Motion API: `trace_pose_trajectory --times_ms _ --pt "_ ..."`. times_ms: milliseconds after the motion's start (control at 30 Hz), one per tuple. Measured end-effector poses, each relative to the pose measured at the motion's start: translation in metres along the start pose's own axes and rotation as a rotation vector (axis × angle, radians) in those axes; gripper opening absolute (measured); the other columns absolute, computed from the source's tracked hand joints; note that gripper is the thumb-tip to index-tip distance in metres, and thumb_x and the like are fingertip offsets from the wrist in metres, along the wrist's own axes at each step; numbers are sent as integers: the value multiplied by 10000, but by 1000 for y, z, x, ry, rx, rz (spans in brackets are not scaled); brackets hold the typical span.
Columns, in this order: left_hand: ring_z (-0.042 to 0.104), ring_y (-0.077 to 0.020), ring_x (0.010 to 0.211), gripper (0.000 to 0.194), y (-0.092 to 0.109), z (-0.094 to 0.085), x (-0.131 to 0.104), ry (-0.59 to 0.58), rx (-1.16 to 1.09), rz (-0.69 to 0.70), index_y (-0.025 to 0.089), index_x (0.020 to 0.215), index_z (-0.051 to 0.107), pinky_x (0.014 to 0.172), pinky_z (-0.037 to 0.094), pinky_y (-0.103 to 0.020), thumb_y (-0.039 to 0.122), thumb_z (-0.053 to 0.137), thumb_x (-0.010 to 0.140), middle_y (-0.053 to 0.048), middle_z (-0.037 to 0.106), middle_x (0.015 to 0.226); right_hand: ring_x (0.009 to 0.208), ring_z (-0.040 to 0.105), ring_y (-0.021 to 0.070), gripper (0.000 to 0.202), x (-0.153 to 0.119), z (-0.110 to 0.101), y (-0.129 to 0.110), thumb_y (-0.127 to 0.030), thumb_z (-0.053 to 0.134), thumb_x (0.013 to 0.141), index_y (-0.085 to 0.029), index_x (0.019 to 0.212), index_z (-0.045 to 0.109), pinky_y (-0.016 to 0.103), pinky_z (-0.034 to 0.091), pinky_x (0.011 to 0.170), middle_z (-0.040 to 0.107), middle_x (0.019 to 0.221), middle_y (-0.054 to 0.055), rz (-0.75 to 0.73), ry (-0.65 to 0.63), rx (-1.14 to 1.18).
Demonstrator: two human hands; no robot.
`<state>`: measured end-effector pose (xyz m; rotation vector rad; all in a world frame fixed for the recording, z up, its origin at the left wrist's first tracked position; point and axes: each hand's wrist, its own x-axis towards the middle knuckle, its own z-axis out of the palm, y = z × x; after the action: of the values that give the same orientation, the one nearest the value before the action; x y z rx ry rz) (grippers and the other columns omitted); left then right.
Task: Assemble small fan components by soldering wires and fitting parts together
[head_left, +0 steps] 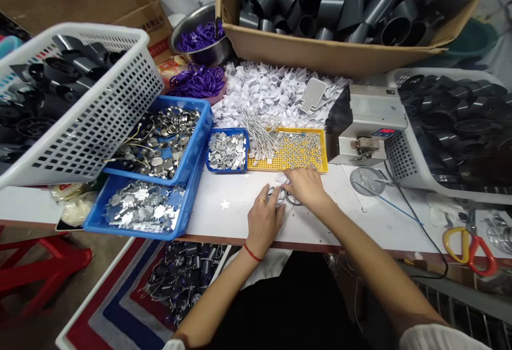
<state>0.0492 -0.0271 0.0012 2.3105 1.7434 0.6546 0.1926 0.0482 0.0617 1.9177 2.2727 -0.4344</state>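
Observation:
Two round, dark-rimmed parts lie close together on the white tabletop. My left hand [264, 221], with a ring and a red cord bracelet, has its fingers closed at the left round part [276, 196]. My right hand [306, 187] is pinched at a small white piece [281, 178], above the other round part [293, 199], which it partly covers. Just behind the hands is a yellow tray [256, 166] with white-sleeved wires [260, 134] and small metal bits. Beside it stands a small blue tray [208, 164] of flat metal pieces.
Blue bins [191, 206] of metal parts and a white basket [140, 46] of dark cups stand left. White pieces [272, 86] are heaped behind, below a cardboard box [320, 51]. At right are a grey machine [372, 112], a clear round dish [366, 182] and scissors [472, 246].

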Motion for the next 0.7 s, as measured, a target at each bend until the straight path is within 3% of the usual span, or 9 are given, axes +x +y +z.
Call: trace_pose_trajectory --times_ms 100,200,367,533,633,700 --pt "685 -244 951 358 -6 6 -5 14 32 64 227 1277 542 713 587 -335 255 547 919 -130 616 1265 892 691 300 230 10 1 -15 -230 636 836 -108 1027 676 339 458 706 721 920 189 1 -17 -15" --pt "683 -254 976 351 -9 10 -7 48 30 82 227 1269 559 747 595 -353 277 551 922 -132 631 1241 908 686 300 168 15 2 -16 -182 644 800 -110 947 683 328 453 697 714 931 197 -42 -15 2" --pt "663 -246 1029 360 -11 6 -7 63 -10 146 218 1272 557 813 593 -352 263 559 915 -126 630 1235 859 680 273 254 10 1 1 -193 666 731 -135 979 675 310 433 677 717 896 142 -100 1 79" --pt "672 -238 984 355 -9 5 -9 47 -23 156 214 1254 574 761 597 -344 250 580 901 -118 642 1206 766 649 167 256 9 -15 24 -238 679 694 -198 946 671 236 405 623 710 834 23 -160 10 225" --pt "678 -247 941 349 -6 -4 7 4 2 188 217 1182 624 706 594 -346 324 660 852 -127 638 1208 752 637 166 242 18 -22 33 -213 666 696 -180 936 669 243 396 626 702 815 24 -105 74 264" --pt "666 -259 958 362 -7 -24 43 4 4 250 229 1112 660 731 585 -362 439 685 817 -131 629 1221 752 635 192 212 27 -28 36 -229 683 692 -168 895 678 265 395 628 698 808 44 -69 93 231"
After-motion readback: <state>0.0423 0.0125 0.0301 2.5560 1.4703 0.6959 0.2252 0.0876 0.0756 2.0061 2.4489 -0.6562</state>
